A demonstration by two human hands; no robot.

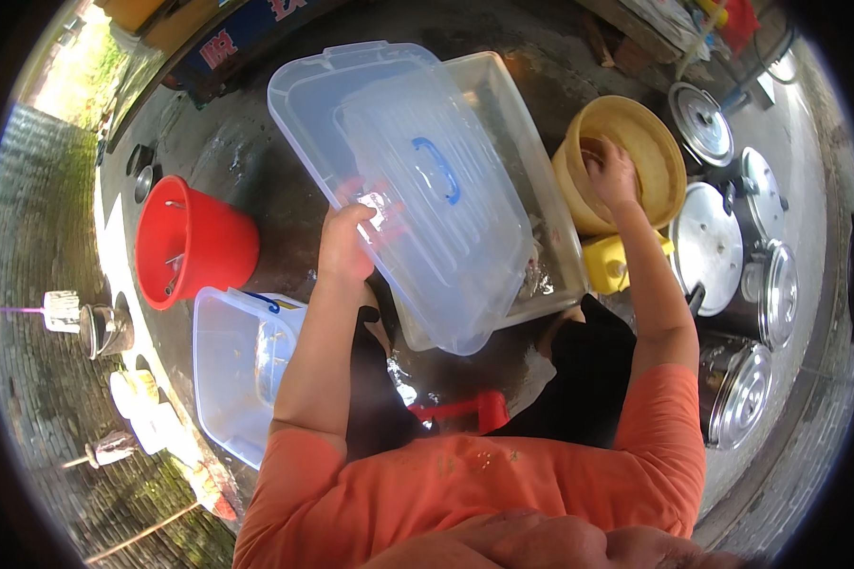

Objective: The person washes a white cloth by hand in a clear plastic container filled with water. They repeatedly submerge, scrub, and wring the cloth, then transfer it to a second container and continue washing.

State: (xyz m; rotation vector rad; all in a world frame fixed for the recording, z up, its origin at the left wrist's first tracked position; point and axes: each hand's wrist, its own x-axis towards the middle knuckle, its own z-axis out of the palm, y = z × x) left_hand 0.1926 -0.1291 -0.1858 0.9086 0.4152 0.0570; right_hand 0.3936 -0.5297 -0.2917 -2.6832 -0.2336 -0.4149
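A translucent plastic box lid with a blue handle is tilted over a large rectangular tub. My left hand grips the lid's left edge, thumb on top and fingers seen blurred through the plastic. My right hand reaches into a yellowish plastic bucket to the right of the tub. Something brownish and rounded lies at its fingertips, too hidden to name or to tell if it is held. Some water and unclear items show in the tub below the lid.
Left are a red bucket holding metal pieces and a clear plastic box on its side. A yellow jug touches the yellowish bucket. Several lidded metal pots line the right. A red stool shows between my legs on wet floor.
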